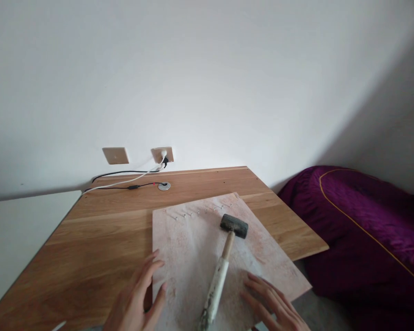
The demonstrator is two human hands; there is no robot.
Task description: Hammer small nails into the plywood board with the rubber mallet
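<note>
A flat pale board (189, 253) lies on the wooden table, its near right corner sticking out past the table's edge. On it rests a mallet (219, 276) with a black head and a light, worn handle pointing toward me. Several small nails (184, 215) stand in a row along the board's far edge. My left hand (138, 294) is at the board's left edge, thumb and fingers apart. To the right of the mallet handle, my right hand (272, 301) lies with fingers stretched over the board. Neither hand touches the mallet.
The wooden table (100, 248) meets a white wall. Cables (124, 181) run across its back left to a wall socket (162, 155) and a round grommet (164, 186). A white panel (27, 234) stands at left, purple bedding (359, 220) at right.
</note>
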